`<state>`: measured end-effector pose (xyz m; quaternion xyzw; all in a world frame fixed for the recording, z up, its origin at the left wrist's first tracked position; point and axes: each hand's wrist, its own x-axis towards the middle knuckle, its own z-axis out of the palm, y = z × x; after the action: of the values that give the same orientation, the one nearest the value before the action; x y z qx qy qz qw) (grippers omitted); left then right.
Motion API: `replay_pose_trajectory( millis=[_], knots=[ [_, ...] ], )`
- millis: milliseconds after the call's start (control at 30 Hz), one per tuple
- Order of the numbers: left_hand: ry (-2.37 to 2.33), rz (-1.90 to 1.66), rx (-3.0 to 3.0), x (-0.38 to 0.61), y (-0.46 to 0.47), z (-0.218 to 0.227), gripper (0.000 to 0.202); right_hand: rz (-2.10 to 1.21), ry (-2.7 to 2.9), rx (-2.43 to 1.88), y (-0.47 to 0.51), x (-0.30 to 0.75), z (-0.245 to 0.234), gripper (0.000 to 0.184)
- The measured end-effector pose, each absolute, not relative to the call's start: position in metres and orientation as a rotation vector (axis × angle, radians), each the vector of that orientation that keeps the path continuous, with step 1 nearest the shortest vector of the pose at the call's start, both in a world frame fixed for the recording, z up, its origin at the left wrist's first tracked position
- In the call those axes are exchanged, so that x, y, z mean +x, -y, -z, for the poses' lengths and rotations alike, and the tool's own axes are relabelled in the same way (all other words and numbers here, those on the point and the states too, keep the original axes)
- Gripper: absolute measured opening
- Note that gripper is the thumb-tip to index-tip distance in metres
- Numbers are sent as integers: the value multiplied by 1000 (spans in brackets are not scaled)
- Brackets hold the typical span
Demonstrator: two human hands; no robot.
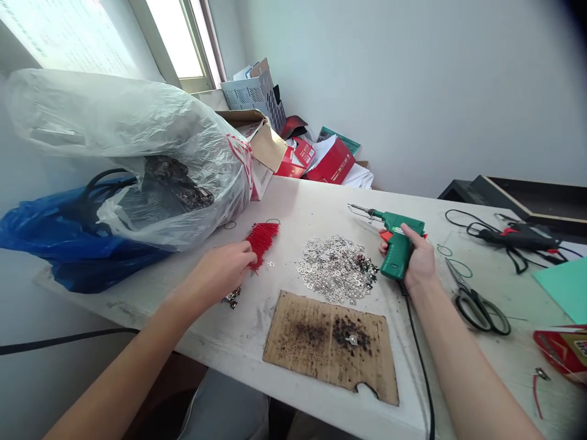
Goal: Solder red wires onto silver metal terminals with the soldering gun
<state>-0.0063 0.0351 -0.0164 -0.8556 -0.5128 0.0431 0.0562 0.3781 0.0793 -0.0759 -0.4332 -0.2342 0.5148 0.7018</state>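
Observation:
My right hand [419, 260] is wrapped round the handle of a green soldering gun [398, 244], with its metal tip pointing left over the table. At the lower end of a bundle of short red wires [263, 241], the fingers of my left hand [232, 266] are pinched together on the wires. Its fingertips are partly hidden. Just below that hand lie some small metal parts [233, 297]. Between my hands spreads a pile of small silvery metal terminals [337, 269]. Nearer to me, a scorched piece of cardboard [302, 360] carries one metal piece [352, 340].
Black-handled scissors [479, 308] and a black glue gun [523, 237] with its cable lie to the right. Large plastic bags [183, 122] bulge over the table's left side. Boxes and red packets [337, 160] stand at the back. The soldering gun's cord [419, 354] runs toward me.

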Motion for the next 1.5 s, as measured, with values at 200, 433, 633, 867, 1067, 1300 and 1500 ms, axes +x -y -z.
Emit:
replay_pose_trajectory(
  millis=[200,433,633,867,1067,1300,1500],
  knots=[
    [1491,-208,-2573,0,-39,17,23,-1170,496,-975,-79,376,73,22],
    [1355,-253,-2565,2,-43,20,22,-1169,488,-978,-77,374,70,22],
    [1244,-297,-2596,3,-45,21,21,-1174,497,-977,-79,376,73,21],
    [1251,-289,-2587,9,-47,17,19,-1181,502,-975,-78,377,72,22],
    [1278,-257,-2588,9,-48,14,17,-1179,509,-974,-77,375,71,22],
    [1329,-181,-2545,6,-34,4,13,-1174,528,-977,-77,375,72,16],
    [1301,75,-2610,8,-10,8,22,-1114,528,-990,-78,371,73,17]
  ],
)
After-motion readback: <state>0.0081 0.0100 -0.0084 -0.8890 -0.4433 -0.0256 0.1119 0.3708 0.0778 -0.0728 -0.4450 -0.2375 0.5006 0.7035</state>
